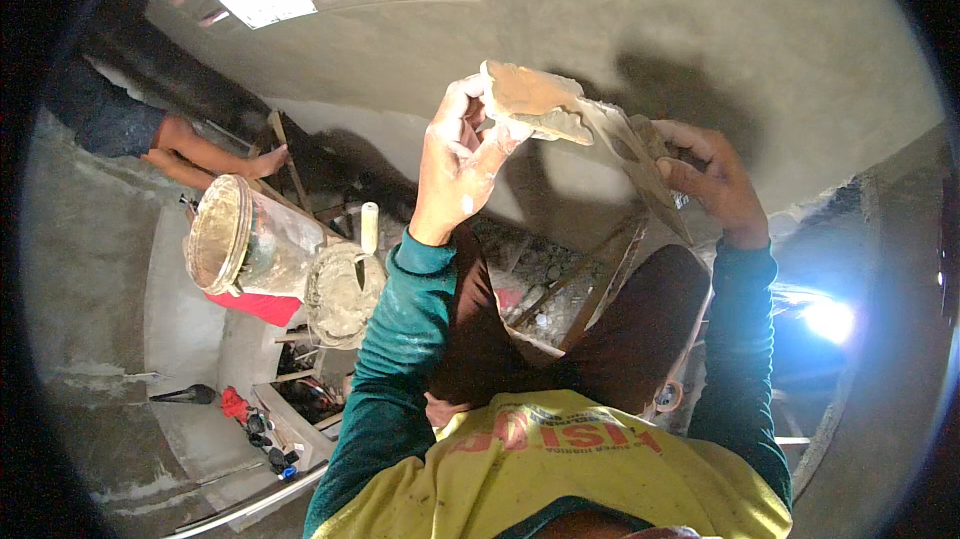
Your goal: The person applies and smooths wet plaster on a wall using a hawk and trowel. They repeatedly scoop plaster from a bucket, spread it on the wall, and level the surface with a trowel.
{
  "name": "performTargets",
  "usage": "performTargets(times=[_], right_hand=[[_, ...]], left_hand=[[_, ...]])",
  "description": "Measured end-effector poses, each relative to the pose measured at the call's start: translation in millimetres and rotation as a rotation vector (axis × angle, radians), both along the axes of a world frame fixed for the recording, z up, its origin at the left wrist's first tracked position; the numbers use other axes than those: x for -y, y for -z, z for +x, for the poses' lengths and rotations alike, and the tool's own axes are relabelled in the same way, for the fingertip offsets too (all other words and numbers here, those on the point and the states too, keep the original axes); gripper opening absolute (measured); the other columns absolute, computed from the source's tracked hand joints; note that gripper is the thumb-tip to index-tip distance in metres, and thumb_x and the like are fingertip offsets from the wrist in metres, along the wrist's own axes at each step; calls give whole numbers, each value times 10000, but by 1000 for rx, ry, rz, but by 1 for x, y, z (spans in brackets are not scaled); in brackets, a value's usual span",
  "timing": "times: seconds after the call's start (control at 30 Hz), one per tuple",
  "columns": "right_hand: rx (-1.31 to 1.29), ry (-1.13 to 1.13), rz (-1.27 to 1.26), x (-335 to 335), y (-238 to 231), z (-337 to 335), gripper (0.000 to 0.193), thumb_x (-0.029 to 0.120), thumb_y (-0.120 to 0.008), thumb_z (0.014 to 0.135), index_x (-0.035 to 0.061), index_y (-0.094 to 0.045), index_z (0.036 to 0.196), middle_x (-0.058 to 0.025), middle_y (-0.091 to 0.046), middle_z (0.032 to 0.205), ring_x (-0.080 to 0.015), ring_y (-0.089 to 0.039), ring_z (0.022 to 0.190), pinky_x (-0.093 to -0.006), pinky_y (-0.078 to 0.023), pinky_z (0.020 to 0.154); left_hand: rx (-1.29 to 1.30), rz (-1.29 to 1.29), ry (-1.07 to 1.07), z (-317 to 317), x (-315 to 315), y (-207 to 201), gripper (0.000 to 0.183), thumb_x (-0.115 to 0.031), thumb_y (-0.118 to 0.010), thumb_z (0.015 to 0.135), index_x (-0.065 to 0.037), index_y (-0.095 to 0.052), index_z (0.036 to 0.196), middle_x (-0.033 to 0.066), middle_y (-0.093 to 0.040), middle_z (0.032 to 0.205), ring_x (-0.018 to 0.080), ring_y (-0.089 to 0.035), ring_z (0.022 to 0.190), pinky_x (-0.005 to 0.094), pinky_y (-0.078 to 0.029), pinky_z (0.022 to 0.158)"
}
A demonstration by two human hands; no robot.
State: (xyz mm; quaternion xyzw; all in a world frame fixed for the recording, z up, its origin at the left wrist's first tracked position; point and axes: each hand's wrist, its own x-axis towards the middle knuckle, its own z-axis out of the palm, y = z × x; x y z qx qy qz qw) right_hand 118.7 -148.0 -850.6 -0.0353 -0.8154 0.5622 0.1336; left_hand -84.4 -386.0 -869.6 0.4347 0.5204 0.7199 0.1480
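Note:
My left hand [455, 164], dusted with white, is closed on a flat tan board [535, 91] with plaster-like paste along its edges. My right hand [712, 179] is closed on a thin flat plaster-smeared trowel [640, 169], its handle mostly hidden by the fingers. The trowel blade slants down to the right, and its upper end meets or overlaps the board's right end. Both tools are held up in front of the grey plastered wall [640, 9].
A plaster-stained bucket [265, 239] stands on the left, beside a smaller container of grey paste [345, 314]. Another person's bare legs [205, 151] show beyond it. Wooden pieces [605, 284] lie below my knees. A bright lamp [830, 319] shines at the right.

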Motion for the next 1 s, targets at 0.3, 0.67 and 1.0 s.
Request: performTargets(times=[0.3, 0.67, 1.0], right_hand=[[79, 32, 107, 14, -8, -10, 538, 317, -765, 902, -20, -662, 1307, -136, -706, 1255, -205, -631, 1172, -328, -470, 1011], [-230, -86, -366, -24, -62, -63, 610, 208, -792, 904, -52, -554, 1401, -144, -670, 1325, -215, -647, 1192, -371, -509, 1035], [-334, 342, 2017, -6, -228, -167, 433, 204, -681, 971, 85, -609, 1381, -104, -653, 1263, -284, -596, 1147, -432, -490, 1021]], left_hand=[[-109, -155, -168, -15, -7, -5, 419, -84, -744, 923, -19, -576, 1301, 57, -681, 1113, 143, -653, 995, 323, -550, 857], [260, 18, -375, -61, -35, 39, 430, -276, -764, 937, 48, -597, 1165, 102, -696, 923, 150, -598, 793, 354, -531, 739], [314, -38, -311, -53, -31, 62, 451, -221, -719, 942, 88, -572, 1237, 204, -697, 1126, 241, -701, 1002, 372, -559, 883]])
